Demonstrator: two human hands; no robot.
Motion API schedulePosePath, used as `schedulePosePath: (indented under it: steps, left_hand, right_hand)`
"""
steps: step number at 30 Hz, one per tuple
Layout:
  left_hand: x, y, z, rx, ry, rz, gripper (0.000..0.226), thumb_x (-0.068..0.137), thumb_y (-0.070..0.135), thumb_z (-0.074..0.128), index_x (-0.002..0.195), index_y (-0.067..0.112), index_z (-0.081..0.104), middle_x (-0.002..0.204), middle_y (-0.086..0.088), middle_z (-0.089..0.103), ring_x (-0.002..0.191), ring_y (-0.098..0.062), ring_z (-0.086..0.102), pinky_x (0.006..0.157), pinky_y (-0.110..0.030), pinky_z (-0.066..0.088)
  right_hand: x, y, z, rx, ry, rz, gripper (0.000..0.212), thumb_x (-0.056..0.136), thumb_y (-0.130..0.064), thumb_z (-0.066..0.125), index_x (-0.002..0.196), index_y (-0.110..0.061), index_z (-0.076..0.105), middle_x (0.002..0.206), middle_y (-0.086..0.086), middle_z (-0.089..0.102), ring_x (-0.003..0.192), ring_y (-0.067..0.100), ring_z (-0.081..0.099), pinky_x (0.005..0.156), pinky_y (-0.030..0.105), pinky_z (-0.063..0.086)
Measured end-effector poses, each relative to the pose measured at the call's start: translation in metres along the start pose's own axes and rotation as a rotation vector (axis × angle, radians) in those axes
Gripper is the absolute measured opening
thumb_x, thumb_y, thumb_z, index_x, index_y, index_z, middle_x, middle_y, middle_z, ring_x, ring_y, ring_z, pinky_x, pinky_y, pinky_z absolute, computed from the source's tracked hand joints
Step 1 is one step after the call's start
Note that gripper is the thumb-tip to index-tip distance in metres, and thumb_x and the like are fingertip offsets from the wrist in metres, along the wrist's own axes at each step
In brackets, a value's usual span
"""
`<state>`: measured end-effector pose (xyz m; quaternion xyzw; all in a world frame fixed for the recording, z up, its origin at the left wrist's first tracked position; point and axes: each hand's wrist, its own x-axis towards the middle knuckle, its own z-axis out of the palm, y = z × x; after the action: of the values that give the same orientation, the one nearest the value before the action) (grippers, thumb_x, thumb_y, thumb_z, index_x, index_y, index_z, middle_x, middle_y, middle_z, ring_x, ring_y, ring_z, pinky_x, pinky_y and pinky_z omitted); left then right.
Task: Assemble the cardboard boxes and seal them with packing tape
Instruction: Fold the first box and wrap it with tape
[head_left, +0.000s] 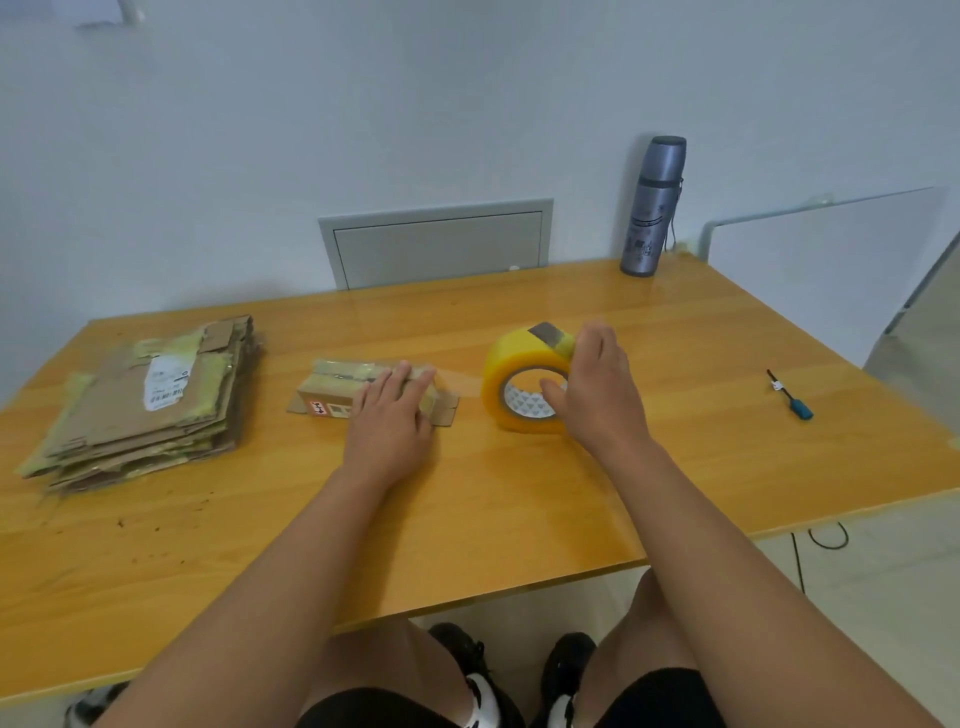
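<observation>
The wooden table (519, 519) carries everything here, its top running from the wall to the person's knees. Largest on it is the stack of flattened boxes (150, 405) at the left, well apart from the hands, lying flat as stock waiting to be folded up; old tape strips and a white label show on the top sheet.

Next in size, the flask (652, 208) stands upright at the back edge against the wall, out of the working area.

The tape roll (524, 387) stands on its edge right of centre, with its core facing the person. The right hand (597, 389) grips it, thumb hooked into the core and fingers curled over the outer rim near a dark tab at the top, which looks like the loose end. Held this way, the roll can be carried or pulled along the box.

The small box (363, 387), 1 already folded up, lies centre-left with tape across its top and short flaps sticking out at both ends. The left hand (395, 410) lies flat on it, fingers straight and together, pressing down, probably to steady it while tape is drawn across. A faint clear strip seems to run between box and roll, though I cannot be sure.

Smallest, a blue-handled tool (789, 397) lies alone at the right, likely for cutting.
</observation>
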<state>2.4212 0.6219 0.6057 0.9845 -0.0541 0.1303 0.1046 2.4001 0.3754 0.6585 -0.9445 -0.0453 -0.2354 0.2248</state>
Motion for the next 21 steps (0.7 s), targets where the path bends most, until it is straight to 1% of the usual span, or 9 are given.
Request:
schedulePosePath:
  steps: [3,6,9,11,13,15,17,20,21]
  left_hand:
    - [0.000,0.001,0.001,-0.005,0.013,-0.011,0.057,0.099,0.027,0.043,0.154,0.034,0.029,0.164,-0.001,0.020,0.151,-0.022,0.015,0.122,-0.041,0.008]
    - [-0.002,0.002,0.001,-0.001,0.022,-0.023,0.058,0.098,0.025,0.044,0.153,0.034,0.029,0.163,-0.001,0.021,0.150,-0.022,0.016,0.121,-0.040,0.009]
    - [-0.003,0.003,0.000,0.016,0.021,-0.019,0.059,0.098,0.025,0.044,0.154,0.035,0.027,0.164,0.000,0.020,0.150,-0.022,0.016,0.120,-0.039,0.010]
    - [-0.002,0.003,-0.002,0.018,0.013,-0.024,0.060,0.098,0.024,0.043,0.154,0.036,0.026,0.164,0.001,0.020,0.150,-0.021,0.016,0.120,-0.038,0.010]
    - [-0.001,0.002,-0.004,0.012,-0.001,-0.034,0.061,0.098,0.024,0.043,0.155,0.037,0.025,0.164,0.001,0.019,0.151,-0.020,0.015,0.120,-0.038,0.011]
    - [0.000,0.003,-0.007,0.009,-0.015,-0.037,0.061,0.098,0.024,0.042,0.155,0.037,0.024,0.165,0.002,0.017,0.151,-0.020,0.014,0.120,-0.037,0.011]
    - [0.001,0.003,-0.007,0.013,-0.018,-0.037,0.061,0.098,0.023,0.041,0.155,0.037,0.024,0.165,0.001,0.017,0.151,-0.020,0.013,0.120,-0.037,0.010]
    - [0.003,0.004,-0.008,0.014,-0.031,-0.037,0.060,0.099,0.023,0.042,0.155,0.037,0.025,0.165,0.000,0.016,0.151,-0.021,0.012,0.120,-0.038,0.009]
    - [0.003,0.003,-0.008,0.008,-0.036,-0.033,0.060,0.099,0.023,0.042,0.155,0.036,0.026,0.165,-0.001,0.016,0.151,-0.021,0.012,0.120,-0.038,0.009]
  right_hand:
    - [-0.008,0.006,0.008,0.078,0.046,0.093,0.040,0.090,-0.017,0.066,0.117,-0.001,0.040,0.116,0.017,0.047,0.095,0.036,0.051,0.064,0.036,0.034]
    - [-0.010,0.013,0.018,0.119,0.073,0.125,0.030,0.089,-0.006,0.057,0.116,0.000,0.043,0.107,0.018,0.051,0.081,0.038,0.052,0.056,0.037,0.033]
    - [-0.008,0.017,0.021,0.064,0.122,0.039,0.036,0.081,0.004,0.056,0.115,0.001,0.045,0.112,0.021,0.052,0.083,0.040,0.050,0.052,0.038,0.035]
    - [-0.006,0.022,0.019,-0.005,0.171,-0.032,0.045,0.076,0.007,0.060,0.114,-0.004,0.039,0.113,0.021,0.054,0.083,0.039,0.051,0.050,0.035,0.034]
    - [-0.005,0.032,0.016,-0.091,0.240,-0.072,0.050,0.071,0.008,0.063,0.111,-0.007,0.037,0.113,0.021,0.058,0.082,0.040,0.053,0.052,0.035,0.037]
    - [-0.004,0.042,0.012,-0.203,0.320,-0.080,0.045,0.069,0.007,0.063,0.106,-0.006,0.040,0.116,0.019,0.059,0.086,0.039,0.054,0.056,0.039,0.042]
    - [-0.006,0.046,0.009,-0.281,0.386,-0.091,0.037,0.070,0.006,0.061,0.100,-0.007,0.043,0.119,0.015,0.059,0.092,0.036,0.051,0.063,0.041,0.042]
    - [-0.008,0.041,0.006,-0.278,0.393,-0.136,0.036,0.072,0.003,0.060,0.098,-0.010,0.040,0.120,0.014,0.057,0.103,0.032,0.043,0.077,0.044,0.038]
    - [-0.009,0.036,0.004,-0.260,0.377,-0.147,0.035,0.071,-0.001,0.059,0.098,-0.011,0.039,0.120,0.015,0.056,0.107,0.032,0.042,0.080,0.045,0.036]
